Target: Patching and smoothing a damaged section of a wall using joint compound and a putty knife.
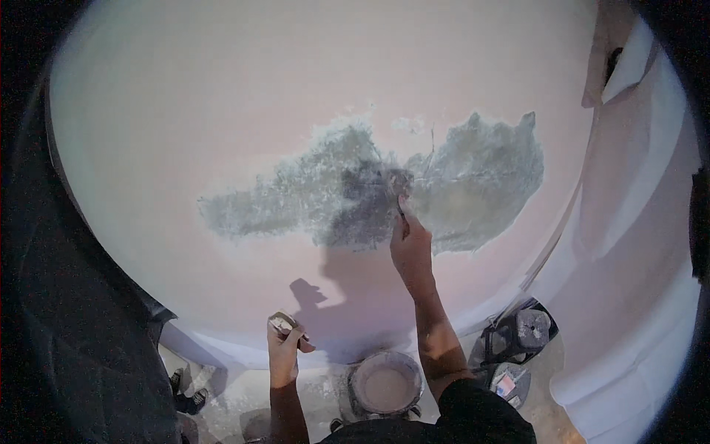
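Observation:
In front of me is a pale pinkish wall with a wide, ragged grey patch. My right hand reaches up to the middle of this patch, its fingers wrapped round a putty knife. The blade end lies at the grey surface and blends into it. Lower and to the left, my left hand grips a small rimmed thing with pale paste on it, held apart from the wall. Its exact kind is hard to make out. My arm's shadow falls across the patch.
A round bucket of pinkish-white mix stands on the floor below me. To its right are a black crate and a dusty dark round container. White sheeting hangs at right, dark sheeting at left; shoes show lower left.

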Tool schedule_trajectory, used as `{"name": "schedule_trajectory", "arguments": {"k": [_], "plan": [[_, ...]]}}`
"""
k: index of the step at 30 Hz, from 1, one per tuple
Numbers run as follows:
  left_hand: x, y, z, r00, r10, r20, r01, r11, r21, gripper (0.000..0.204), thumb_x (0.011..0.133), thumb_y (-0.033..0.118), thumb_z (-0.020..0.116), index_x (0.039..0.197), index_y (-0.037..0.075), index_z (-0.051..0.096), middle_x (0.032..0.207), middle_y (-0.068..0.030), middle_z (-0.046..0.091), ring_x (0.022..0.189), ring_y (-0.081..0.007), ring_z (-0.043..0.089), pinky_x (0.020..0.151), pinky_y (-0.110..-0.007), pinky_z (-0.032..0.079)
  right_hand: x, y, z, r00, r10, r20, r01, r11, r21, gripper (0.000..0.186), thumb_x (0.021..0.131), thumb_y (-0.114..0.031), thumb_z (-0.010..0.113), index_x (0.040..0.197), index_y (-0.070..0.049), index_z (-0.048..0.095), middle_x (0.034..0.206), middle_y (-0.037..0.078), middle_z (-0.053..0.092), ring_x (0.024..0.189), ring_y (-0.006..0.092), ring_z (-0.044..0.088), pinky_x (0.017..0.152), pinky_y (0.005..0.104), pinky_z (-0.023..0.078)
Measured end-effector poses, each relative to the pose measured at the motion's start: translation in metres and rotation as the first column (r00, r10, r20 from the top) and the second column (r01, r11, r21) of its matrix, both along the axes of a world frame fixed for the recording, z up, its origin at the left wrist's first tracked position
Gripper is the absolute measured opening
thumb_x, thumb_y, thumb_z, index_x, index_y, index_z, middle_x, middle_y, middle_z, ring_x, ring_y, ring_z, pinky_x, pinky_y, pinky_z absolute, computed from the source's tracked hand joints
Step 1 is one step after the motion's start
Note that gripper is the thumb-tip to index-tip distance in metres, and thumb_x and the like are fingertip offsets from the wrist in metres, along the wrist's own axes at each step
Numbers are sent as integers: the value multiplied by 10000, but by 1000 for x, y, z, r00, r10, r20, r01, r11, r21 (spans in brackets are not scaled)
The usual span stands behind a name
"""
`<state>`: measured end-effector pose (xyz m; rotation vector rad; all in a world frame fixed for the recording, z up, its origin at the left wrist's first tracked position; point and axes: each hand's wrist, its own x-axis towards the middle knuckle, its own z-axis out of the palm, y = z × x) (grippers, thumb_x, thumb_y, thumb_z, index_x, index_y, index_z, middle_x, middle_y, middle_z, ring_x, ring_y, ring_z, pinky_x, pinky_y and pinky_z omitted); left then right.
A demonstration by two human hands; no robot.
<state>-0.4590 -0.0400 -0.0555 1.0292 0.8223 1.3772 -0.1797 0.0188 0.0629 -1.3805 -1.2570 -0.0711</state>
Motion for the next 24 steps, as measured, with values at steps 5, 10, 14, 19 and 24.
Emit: {"name": "schedule_trajectory", "arguments": {"k": [5,10,14,19,24], "plan": [[3,-2,9,1000,18,18,-17,999,-34,161,878,-15,564,984,65,472,774,-61,560,583,-129,578,462,-276,528,5,4,-1,999,18,30,-21,997,77,412,953,-83,501,1361,-19,488,619,222,495,519,296,499,530,390,421],[0,-2,7,998,-64,17,64,997,32,180,879,8,584,998,74,467,828,-62,563,683,-151,593,467,-291,530,2,0,3,1000,-10,15,10,999,-48,411,960,-97,499,1363,-19,486,618,212,497,509,292,483,515,399,398],[8,-6,18,999,-46,28,46,999,16,151,882,-14,553,973,68,465,808,-58,552,656,-137,579,478,-278,527,1,-3,7,1000,-3,-17,2,996,-90,420,956,-98,502,1368,-17,478,607,202,489,505,284,479,524,412,402],[11,-9,20,998,-19,51,18,1000,9,140,881,-26,534,966,58,461,803,-55,546,588,-123,561,487,-273,525,1,2,1,998,-9,-57,9,1000,-6,411,944,-102,512,1355,-80,510,590,165,397,512,191,377,514,321,377],[12,-6,20,999,-29,22,29,999,14,156,879,-35,529,975,60,451,807,-53,538,593,-127,564,473,-280,526,10,1,8,999,33,-33,-35,999,-37,454,922,-55,502,1376,-46,480,624,227,501,525,325,490,543,407,420]]}}
